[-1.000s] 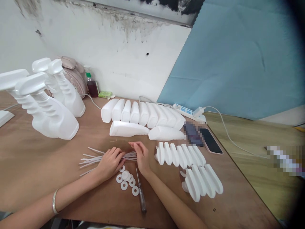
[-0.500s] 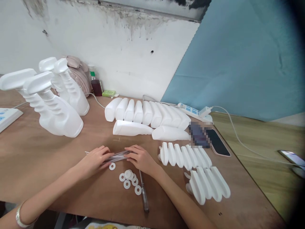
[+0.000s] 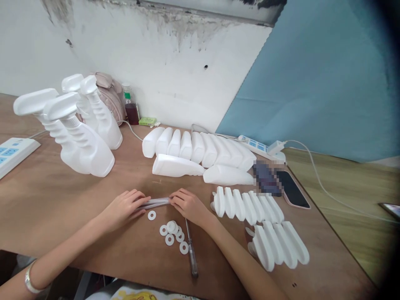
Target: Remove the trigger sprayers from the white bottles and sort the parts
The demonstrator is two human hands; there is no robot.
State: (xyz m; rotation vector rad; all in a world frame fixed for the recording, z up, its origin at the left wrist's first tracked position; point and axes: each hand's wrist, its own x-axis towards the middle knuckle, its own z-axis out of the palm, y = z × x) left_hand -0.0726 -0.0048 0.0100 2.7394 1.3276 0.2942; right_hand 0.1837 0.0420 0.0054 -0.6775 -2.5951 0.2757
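A bundle of thin white plastic tubes (image 3: 155,203) lies on the brown table (image 3: 46,196), gathered into one tight bunch. My left hand (image 3: 123,206) has its fingers closed over the bundle's left end. Its right end is gripped by my right hand (image 3: 187,205). Several white flat rings (image 3: 171,235) lie just in front of the hands, and a screwdriver (image 3: 191,251) lies beside them near my right forearm.
White bottles (image 3: 200,152) lie in a row behind the hands. Assembled spray bottles (image 3: 79,133) stand at the left. Two rows of white trigger heads (image 3: 259,223) lie at the right, by two phones (image 3: 281,183). Power strips (image 3: 12,152) and a bag (image 3: 108,93) sit further out.
The spread tubes were pulled together into one tight bunch between both hands. The camera view drifted, so everything shifted slightly right in the picture.
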